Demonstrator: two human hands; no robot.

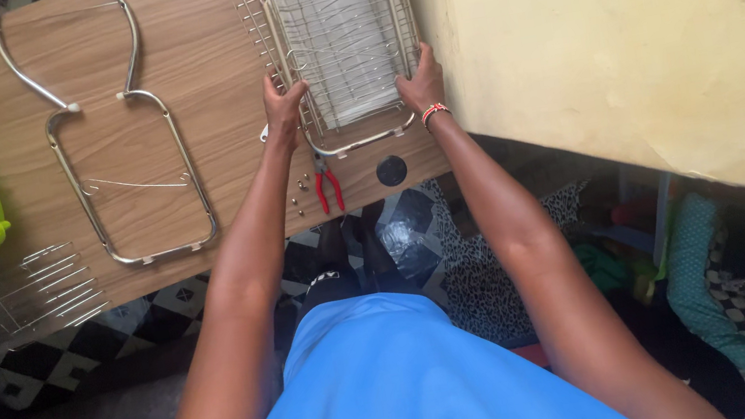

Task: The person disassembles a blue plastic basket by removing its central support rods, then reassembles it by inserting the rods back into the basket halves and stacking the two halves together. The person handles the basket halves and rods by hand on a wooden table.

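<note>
Together, two hands, left [282,109] and right [421,84], each grip closed on one wire rack [343,35].

Wood table [175,91] vs yellow wall [625,40] at rt; checkered b/w floor [159,308] below, daylit.

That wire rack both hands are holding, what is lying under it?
Under the wire rack shows the wooden table and a pale ribbed sheet. Red-handled pliers lie just outside. Anything beneath the sheet is covered.

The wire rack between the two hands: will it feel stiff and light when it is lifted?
The wire rack probably stays stiff, given its thick frame. Being thin open wire, it looks light. Left hand and right hand hold opposite sides, so tipping seems unlikely.
</note>
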